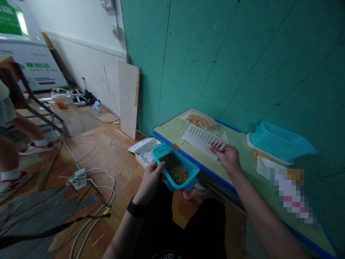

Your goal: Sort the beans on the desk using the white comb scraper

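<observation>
My left hand (152, 178) grips the near left rim of a light blue plastic tub (192, 180), thumb over the edge. Green beans (170, 162) lie at the tub's far end and yellowish beans (179, 175) at its near end. The tub is just off the front edge of the table (239, 153). Over the tabletop, my right hand (228, 158) is closed on the right end of a white slotted plastic piece (199, 142), tilted with its slots along the upper side. Behind this piece lies a loose pile of yellowish beans and pale grains (202, 121).
A second blue tub (283, 142) rests on a white lid at the table's right, near a white cloth (266, 167). An open white box (145, 151) stands below the table's left end. Cables and a power strip (78, 178) lie on the floor. Another person's legs (24, 131) are far left.
</observation>
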`<state>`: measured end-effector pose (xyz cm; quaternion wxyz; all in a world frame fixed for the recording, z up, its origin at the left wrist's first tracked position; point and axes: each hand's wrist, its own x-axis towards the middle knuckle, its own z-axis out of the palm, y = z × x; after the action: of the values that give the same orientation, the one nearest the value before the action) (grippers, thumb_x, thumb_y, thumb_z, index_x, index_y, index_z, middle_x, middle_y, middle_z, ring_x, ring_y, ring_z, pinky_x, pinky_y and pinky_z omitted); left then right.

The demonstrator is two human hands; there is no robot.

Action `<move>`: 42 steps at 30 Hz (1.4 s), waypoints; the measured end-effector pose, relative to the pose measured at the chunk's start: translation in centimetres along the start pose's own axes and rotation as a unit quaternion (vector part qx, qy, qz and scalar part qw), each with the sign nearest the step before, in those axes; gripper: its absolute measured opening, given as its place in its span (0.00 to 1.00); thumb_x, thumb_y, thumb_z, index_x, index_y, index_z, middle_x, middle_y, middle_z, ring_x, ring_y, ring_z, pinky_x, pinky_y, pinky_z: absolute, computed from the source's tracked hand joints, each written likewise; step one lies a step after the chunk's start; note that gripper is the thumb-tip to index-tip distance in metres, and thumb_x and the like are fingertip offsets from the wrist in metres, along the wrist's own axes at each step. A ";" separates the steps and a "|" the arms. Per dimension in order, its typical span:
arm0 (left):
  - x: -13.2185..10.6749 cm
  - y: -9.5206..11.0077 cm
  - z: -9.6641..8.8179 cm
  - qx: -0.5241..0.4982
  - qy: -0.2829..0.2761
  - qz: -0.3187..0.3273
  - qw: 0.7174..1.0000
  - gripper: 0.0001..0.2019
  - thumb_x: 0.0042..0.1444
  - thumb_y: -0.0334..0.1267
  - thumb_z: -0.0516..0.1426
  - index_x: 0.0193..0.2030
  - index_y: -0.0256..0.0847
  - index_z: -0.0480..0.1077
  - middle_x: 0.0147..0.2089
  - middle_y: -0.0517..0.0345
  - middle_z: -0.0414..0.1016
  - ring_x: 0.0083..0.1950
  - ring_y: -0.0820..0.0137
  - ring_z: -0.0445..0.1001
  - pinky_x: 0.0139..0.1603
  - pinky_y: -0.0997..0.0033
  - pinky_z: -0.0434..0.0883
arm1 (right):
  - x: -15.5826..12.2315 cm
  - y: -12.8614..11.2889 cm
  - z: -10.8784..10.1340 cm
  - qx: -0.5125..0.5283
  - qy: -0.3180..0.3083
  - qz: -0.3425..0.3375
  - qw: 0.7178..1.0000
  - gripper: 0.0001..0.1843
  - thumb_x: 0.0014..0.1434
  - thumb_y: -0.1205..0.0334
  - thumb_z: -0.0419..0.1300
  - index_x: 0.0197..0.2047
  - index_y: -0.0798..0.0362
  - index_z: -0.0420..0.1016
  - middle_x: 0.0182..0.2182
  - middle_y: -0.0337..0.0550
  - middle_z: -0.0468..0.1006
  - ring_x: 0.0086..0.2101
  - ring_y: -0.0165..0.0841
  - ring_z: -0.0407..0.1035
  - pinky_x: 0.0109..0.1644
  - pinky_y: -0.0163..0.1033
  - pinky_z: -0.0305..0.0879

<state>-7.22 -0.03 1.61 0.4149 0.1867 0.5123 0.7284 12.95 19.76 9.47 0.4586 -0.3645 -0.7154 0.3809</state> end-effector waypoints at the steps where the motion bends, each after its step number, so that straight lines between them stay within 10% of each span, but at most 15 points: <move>1: 0.0 0.0 0.0 0.001 0.001 0.001 1.000 0.20 0.45 0.53 0.68 0.28 0.40 0.68 0.18 0.64 0.69 0.18 0.75 0.66 0.20 0.76 0.62 | 0.0 0.0 0.0 0.005 0.000 0.003 1.000 0.16 0.47 0.50 0.72 0.34 0.53 0.83 0.33 0.45 0.85 0.35 0.41 0.79 0.44 0.45 0.73; 29: 0.3 0.2 -0.1 0.005 -0.006 0.013 1.000 0.16 0.49 0.49 0.66 0.30 0.39 0.69 0.18 0.64 0.68 0.18 0.74 0.65 0.20 0.75 0.61 | -2.1 -2.6 1.3 0.044 -0.075 0.012 0.996 0.16 0.44 0.49 0.74 0.31 0.53 0.84 0.32 0.45 0.85 0.36 0.42 0.79 0.43 0.46 0.75; 42: -0.1 0.9 -0.3 -0.002 0.009 0.001 1.000 0.16 0.47 0.49 0.67 0.32 0.39 0.72 0.19 0.66 0.67 0.18 0.75 0.65 0.21 0.75 0.61 | 2.9 0.0 2.3 0.007 -0.006 -0.018 1.000 0.17 0.46 0.51 0.71 0.35 0.54 0.83 0.33 0.45 0.85 0.36 0.42 0.79 0.45 0.46 0.73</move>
<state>-7.71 -0.43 2.32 0.4103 0.1795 0.5142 0.7315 9.85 21.77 9.90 0.4640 -0.3455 -0.7219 0.3798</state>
